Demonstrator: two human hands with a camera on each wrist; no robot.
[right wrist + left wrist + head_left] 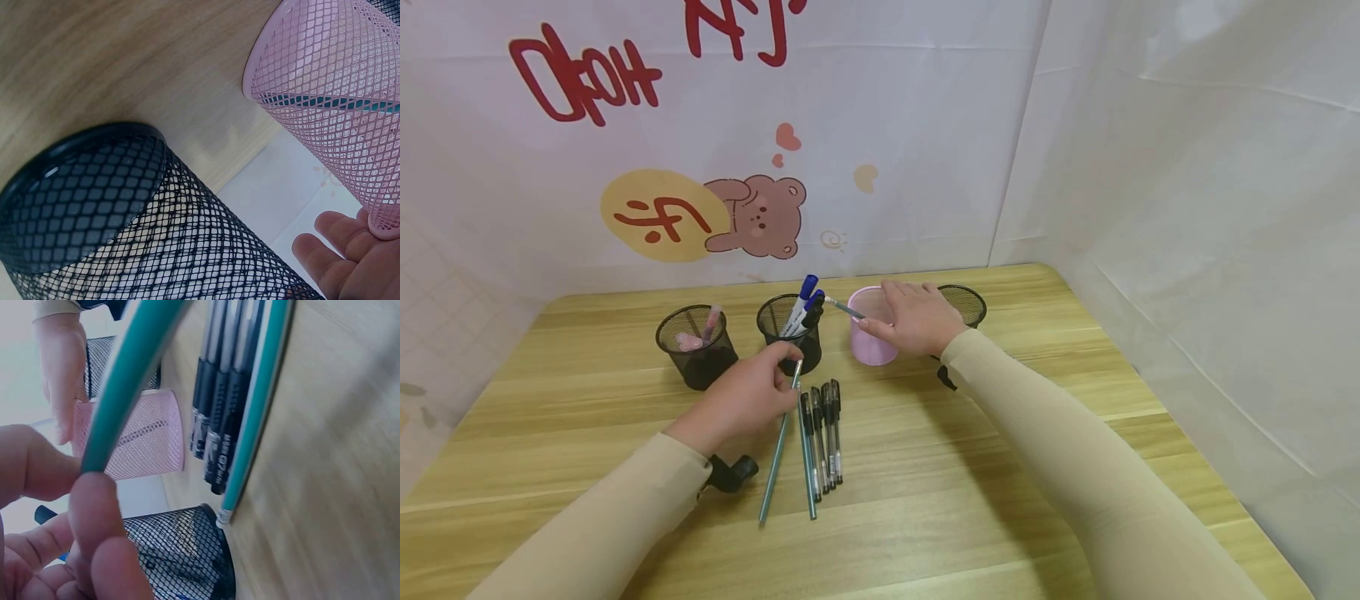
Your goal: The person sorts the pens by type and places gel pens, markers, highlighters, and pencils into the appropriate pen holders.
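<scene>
My left hand [752, 392] pinches a green pencil [777, 467] near its white-tipped upper end, above the table. Beside it lies a second green pencil [256, 419], next to several black-capped gel pens [823, 437]. My right hand [921, 317] rests at the rim of a pink mesh pen cup [874, 346], fingers fairly straight along its far side. Another pencil [844, 308] stands inside the pink cup, leaning left; its shaft shows through the mesh in the right wrist view. The right thumb lies close to this pencil; whether they touch is unclear.
A black mesh cup [801, 354] holds blue-capped and black-capped markers [801, 312]. Another black cup [700, 367] at left holds pink items. A third black cup [206, 231] stands right of the pink one, partly behind my right arm. White backdrop [917, 167] borders the table.
</scene>
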